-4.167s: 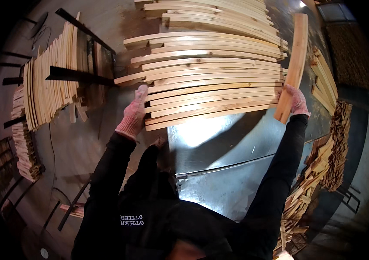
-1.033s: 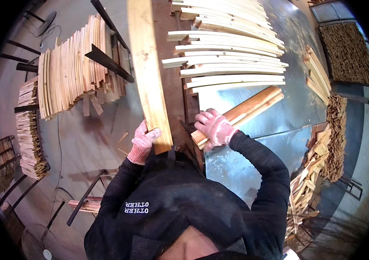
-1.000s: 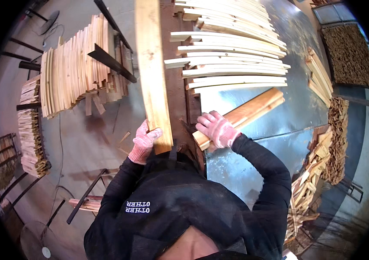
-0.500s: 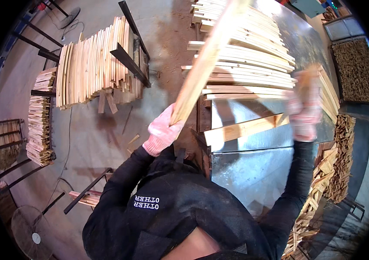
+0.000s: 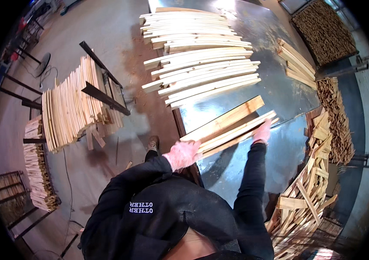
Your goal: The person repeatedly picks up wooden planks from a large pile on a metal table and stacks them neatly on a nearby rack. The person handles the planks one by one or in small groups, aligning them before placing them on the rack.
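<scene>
1. I see left hand (image 5: 183, 154) and right hand (image 5: 262, 131) apart, clamped on opposite ends of held boards (image 5: 236, 133).
2. Lone board (image 5: 225, 118) just beyond hands, unheld.
3. Row (image 5: 210, 65) farther beyond: likely remaining; finished count I cannot tell.

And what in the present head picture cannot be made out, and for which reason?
In the head view:
Left ends of the held pale wooden boards: covered by the pink-gloved left hand.
Fingertips of the pink-gloved right hand: too small to separate clearly from the boards.
Tangled heap of pale wood scraps, nearest part: cut off by the lower edge.
</scene>
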`<state>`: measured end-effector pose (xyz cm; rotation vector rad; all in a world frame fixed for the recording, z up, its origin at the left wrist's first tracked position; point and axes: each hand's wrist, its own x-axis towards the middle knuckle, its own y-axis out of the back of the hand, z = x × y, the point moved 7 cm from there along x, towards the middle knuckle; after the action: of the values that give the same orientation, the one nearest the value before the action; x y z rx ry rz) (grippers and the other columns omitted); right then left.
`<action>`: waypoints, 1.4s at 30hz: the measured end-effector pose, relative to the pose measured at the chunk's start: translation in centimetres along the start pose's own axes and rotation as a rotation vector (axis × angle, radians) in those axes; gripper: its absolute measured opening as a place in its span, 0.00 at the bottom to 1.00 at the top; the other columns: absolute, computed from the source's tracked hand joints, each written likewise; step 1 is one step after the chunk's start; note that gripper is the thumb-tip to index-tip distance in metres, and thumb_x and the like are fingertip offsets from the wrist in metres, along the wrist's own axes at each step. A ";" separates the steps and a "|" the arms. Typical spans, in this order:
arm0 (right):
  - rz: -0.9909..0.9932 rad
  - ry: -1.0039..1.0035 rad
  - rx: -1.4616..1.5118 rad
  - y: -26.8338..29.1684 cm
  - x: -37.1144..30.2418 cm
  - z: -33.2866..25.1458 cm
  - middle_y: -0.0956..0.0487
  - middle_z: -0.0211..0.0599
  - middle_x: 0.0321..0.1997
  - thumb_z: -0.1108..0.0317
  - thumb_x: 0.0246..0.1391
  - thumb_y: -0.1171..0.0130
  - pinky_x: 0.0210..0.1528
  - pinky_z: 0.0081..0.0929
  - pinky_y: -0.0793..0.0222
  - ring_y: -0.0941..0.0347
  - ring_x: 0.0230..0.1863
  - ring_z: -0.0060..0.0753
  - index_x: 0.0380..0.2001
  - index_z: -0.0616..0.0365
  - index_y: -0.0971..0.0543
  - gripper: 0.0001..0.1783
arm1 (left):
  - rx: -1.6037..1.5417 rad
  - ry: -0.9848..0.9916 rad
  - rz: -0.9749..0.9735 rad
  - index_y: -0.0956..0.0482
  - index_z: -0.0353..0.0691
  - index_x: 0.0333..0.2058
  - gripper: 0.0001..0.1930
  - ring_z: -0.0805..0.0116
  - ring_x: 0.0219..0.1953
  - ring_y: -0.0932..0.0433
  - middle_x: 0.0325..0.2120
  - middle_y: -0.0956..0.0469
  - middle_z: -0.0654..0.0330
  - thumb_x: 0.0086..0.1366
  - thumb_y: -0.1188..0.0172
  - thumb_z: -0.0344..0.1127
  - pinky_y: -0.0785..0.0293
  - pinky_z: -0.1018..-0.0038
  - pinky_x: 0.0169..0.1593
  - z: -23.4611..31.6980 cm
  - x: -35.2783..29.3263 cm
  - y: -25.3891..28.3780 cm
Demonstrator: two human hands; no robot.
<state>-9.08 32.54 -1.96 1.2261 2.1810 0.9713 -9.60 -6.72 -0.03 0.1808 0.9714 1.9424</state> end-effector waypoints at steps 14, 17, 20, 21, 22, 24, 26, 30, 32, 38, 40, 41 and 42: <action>-0.012 0.338 -0.392 -5.0 -14.3 3.6 0.28 0.57 0.63 0.50 0.64 0.47 0.71 0.55 0.44 0.35 0.66 0.61 0.57 0.65 0.27 0.30 | -0.140 0.264 -0.076 0.44 0.39 0.72 0.50 0.52 0.64 0.28 0.61 0.27 0.46 0.53 0.32 0.47 0.32 0.57 0.64 -1.7 -3.7 -0.8; -0.151 0.278 -0.443 -11.0 -17.1 -0.7 0.42 0.66 0.74 0.32 0.55 0.43 0.79 0.55 0.64 0.52 0.76 0.68 0.72 0.71 0.45 0.58 | -0.215 0.363 0.103 0.43 0.37 0.72 0.51 0.56 0.63 0.25 0.59 0.25 0.48 0.51 0.30 0.47 0.35 0.62 0.66 -3.6 -8.2 4.9; -0.112 0.158 -0.104 -15.0 -17.7 -6.5 0.50 0.70 0.77 0.30 0.57 0.46 0.80 0.55 0.69 0.59 0.78 0.69 0.74 0.73 0.52 0.62 | -0.396 0.313 0.547 0.41 0.35 0.71 0.50 0.59 0.62 0.23 0.59 0.23 0.49 0.50 0.28 0.39 0.31 0.68 0.65 -5.1 -13.3 11.1; -0.144 0.162 -0.044 -16.3 -17.2 -8.5 0.50 0.71 0.77 0.32 0.58 0.46 0.80 0.55 0.66 0.59 0.78 0.72 0.74 0.74 0.53 0.61 | -0.304 0.448 0.653 0.41 0.36 0.71 0.50 0.60 0.61 0.23 0.59 0.23 0.49 0.50 0.28 0.38 0.29 0.69 0.64 -6.6 -16.2 13.0; -0.173 0.159 0.255 -17.7 -17.3 -10.6 0.49 0.71 0.76 0.38 0.59 0.42 0.79 0.52 0.62 0.58 0.78 0.69 0.74 0.74 0.53 0.58 | -0.314 0.480 0.787 0.40 0.37 0.70 0.50 0.60 0.59 0.21 0.58 0.22 0.50 0.50 0.27 0.39 0.27 0.68 0.62 -7.7 -18.2 14.5; -0.005 0.331 0.121 -18.6 -16.5 -14.5 0.38 0.61 0.60 0.47 0.59 0.37 0.64 0.46 0.46 0.42 0.62 0.57 0.60 0.68 0.46 0.43 | -0.192 0.627 0.982 0.41 0.37 0.71 0.49 0.58 0.60 0.22 0.58 0.23 0.49 0.51 0.28 0.38 0.28 0.68 0.62 -10.9 -22.2 17.1; 0.393 0.680 -0.413 -18.4 -15.9 -18.8 0.27 0.40 0.35 0.51 0.62 0.36 0.39 0.38 0.28 0.27 0.36 0.38 0.32 0.56 0.31 0.21 | -0.067 0.710 1.140 0.42 0.35 0.71 0.49 0.55 0.62 0.24 0.60 0.25 0.46 0.51 0.28 0.39 0.29 0.68 0.63 -15.5 -25.8 20.4; 0.251 0.064 0.599 -19.6 -8.9 -15.4 0.18 0.52 0.42 0.50 0.60 0.33 0.44 0.41 0.24 0.22 0.39 0.39 0.43 0.70 0.29 0.30 | -0.046 0.983 1.294 0.43 0.32 0.70 0.49 0.46 0.62 0.26 0.61 0.27 0.39 0.54 0.30 0.44 0.30 0.63 0.64 -30.5 -32.0 25.9; 0.106 -0.033 0.324 -20.0 -7.0 -14.7 0.24 0.59 0.61 0.44 0.65 0.42 0.62 0.42 0.28 0.24 0.57 0.49 0.57 0.74 0.28 0.38 | 0.034 1.245 1.199 0.44 0.32 0.70 0.49 0.45 0.62 0.26 0.60 0.27 0.39 0.55 0.30 0.44 0.30 0.62 0.65 -39.0 -34.3 26.8; -0.185 -0.337 -0.072 -20.0 -7.1 -14.7 0.27 0.50 0.68 0.35 0.73 0.69 0.68 0.39 0.36 0.28 0.64 0.47 0.71 0.62 0.35 0.43 | -0.117 1.470 0.863 0.45 0.27 0.70 0.49 0.43 0.66 0.31 0.65 0.34 0.35 0.58 0.32 0.49 0.34 0.61 0.68 -59.6 -31.7 22.5; -0.186 -0.357 -0.030 -20.4 -7.8 -16.8 0.23 0.47 0.63 0.35 0.73 0.68 0.57 0.41 0.25 0.24 0.59 0.44 0.73 0.56 0.36 0.42 | -0.105 1.376 0.906 0.45 0.26 0.70 0.48 0.42 0.66 0.32 0.66 0.35 0.34 0.60 0.33 0.50 0.35 0.61 0.68 -62.4 -27.6 21.2; -0.185 -0.510 0.156 -21.0 -8.3 -17.1 0.24 0.46 0.64 0.39 0.74 0.67 0.55 0.40 0.23 0.24 0.59 0.41 0.76 0.48 0.41 0.37 | -0.060 1.293 0.903 0.46 0.27 0.70 0.48 0.41 0.66 0.33 0.66 0.36 0.34 0.64 0.34 0.53 0.36 0.60 0.69 -63.0 -25.2 20.6; -0.159 -0.459 0.022 -21.0 -8.3 -18.1 0.26 0.47 0.66 0.40 0.74 0.67 0.57 0.40 0.24 0.25 0.59 0.42 0.76 0.48 0.43 0.37 | -0.096 1.225 0.910 0.46 0.28 0.71 0.49 0.42 0.67 0.33 0.66 0.36 0.35 0.64 0.35 0.55 0.36 0.60 0.69 -63.4 -23.6 19.9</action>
<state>-28.52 11.46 -5.80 1.1316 1.8915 0.5369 -40.29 -65.74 -23.27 -0.8819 1.7366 2.9791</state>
